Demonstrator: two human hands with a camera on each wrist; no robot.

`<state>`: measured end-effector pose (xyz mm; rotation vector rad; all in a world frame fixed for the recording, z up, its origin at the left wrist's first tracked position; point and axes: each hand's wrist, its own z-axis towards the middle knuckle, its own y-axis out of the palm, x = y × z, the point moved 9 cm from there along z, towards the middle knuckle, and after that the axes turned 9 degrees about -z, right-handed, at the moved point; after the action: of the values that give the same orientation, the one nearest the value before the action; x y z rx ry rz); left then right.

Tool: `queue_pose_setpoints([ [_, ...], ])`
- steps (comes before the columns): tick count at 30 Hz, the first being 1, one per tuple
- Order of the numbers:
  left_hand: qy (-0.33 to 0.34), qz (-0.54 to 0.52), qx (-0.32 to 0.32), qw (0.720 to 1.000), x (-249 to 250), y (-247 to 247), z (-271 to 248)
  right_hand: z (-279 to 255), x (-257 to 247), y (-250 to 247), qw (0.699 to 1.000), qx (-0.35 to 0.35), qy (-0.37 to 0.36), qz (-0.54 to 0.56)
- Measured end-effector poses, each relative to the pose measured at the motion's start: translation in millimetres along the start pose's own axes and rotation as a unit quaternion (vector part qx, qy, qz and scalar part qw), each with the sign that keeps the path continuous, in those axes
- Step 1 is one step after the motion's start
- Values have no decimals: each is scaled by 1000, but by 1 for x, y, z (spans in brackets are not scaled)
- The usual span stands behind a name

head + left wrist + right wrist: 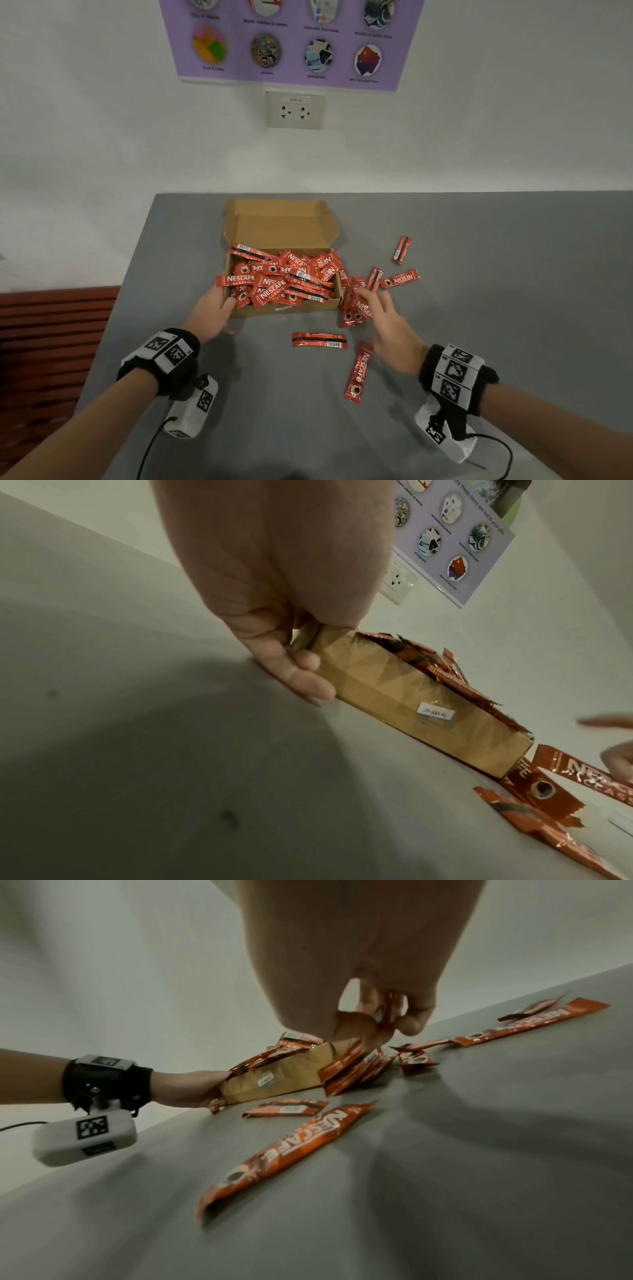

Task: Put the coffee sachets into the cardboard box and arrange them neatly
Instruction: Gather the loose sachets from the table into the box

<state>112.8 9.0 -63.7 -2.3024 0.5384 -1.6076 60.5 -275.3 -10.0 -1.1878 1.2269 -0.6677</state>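
Observation:
An open cardboard box [281, 226] sits mid-table, lid folded back, piled with red coffee sachets [284, 277] lying crosswise. My left hand [226, 308] grips the box's near-left corner, thumb over the wall and fingers [301, 674] against the outside. My right hand [368, 296] is over a cluster of sachets [354, 313] leaning on the box's right wall. In the right wrist view its thumb and fingers [414, 1020] curl round a sachet [388, 1007]. Loose sachets lie at the front [319, 340], front right [358, 373] and to the right [399, 278].
A further sachet [401, 249] lies far right of the box. The grey table [496, 308] ends at a white wall with a socket [295, 110] and a purple poster [291, 41]. The table's left edge drops to a red-brown slatted surface [51, 325].

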Motion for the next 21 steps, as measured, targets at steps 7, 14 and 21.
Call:
queue_pose_setpoints([
  [7,11,4,5,1000,2,-2,0,-14,-7,19,985,-117,-118,-56],
  [14,15,5,2,1000,8,-3,-4,1,-36,44,959,-180,-187,-118],
  [21,17,-8,1,1000,7,-3,-3,30,-63,50,963,-158,-170,-134],
])
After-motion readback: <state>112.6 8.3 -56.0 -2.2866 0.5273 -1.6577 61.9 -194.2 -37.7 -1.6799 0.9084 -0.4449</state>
